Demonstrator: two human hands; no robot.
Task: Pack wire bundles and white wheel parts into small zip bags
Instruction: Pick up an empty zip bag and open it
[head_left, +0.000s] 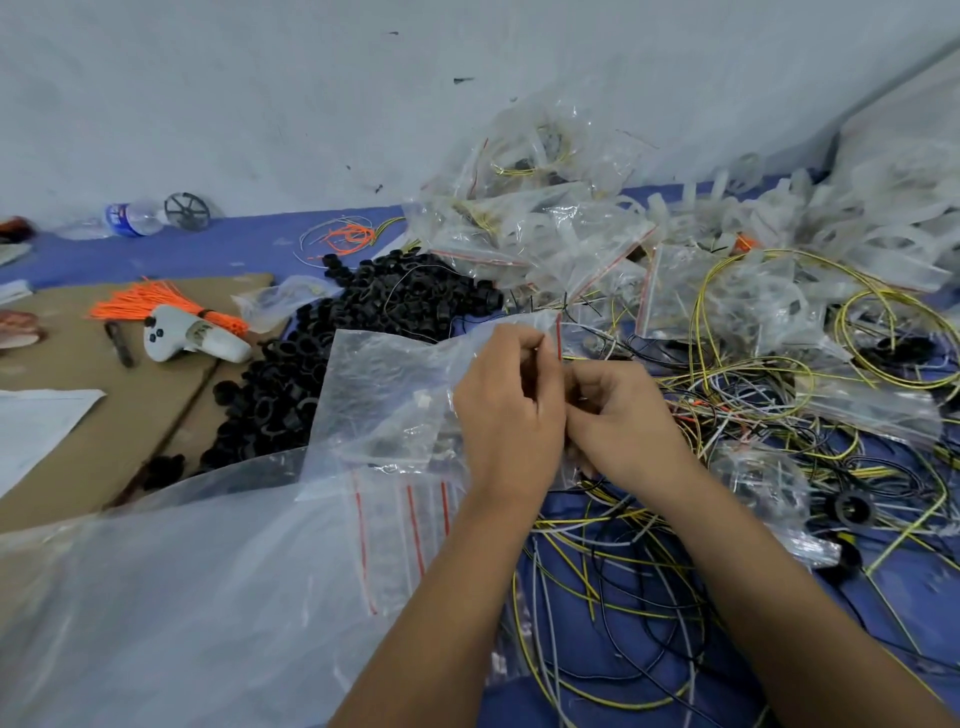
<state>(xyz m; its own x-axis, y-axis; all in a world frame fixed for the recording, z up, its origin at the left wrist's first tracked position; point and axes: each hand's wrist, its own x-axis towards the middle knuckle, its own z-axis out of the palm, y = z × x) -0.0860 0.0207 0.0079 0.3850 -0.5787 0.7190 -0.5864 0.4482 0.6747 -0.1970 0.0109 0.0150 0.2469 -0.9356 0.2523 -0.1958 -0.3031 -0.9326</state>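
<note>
- Left hand (506, 410): centre of view, fingers curled, thumb & forefinger pinching the red-striped mouth of a small zip bag (550, 332); bag edge sticks up just above the knuckles.
- Right hand (621, 415): touching the left hand, fingers curled in toward the same bag mouth; what it grips is hidden by the fingers – cannot tell for sure.
- Bag contents: blurred, not readable.
- Loose wires (613, 561), yellow/black/grey: tangled on the blue surface (208, 249) directly under & to the right of both hands, running beneath the forearms.
- Stack of empty zip bags (405, 525), red seal lines: lying under the left wrist, on a large clear plastic sheet (182, 597) at lower left.
- Filled bags pile (545, 234): heaped beyond the hands, upper centre to right, well apart from them.
- White ring parts (857, 208): heaped far right, behind the wires.
- Black ring parts (363, 322): big heap left of the hands, near the left hand's bag.
- Orange tie bundle (156, 301) w/ white controller (192, 335) on it: on cardboard (78, 441), far left.
- Water bottle (130, 218): lying down by the wall, upper left.
</note>
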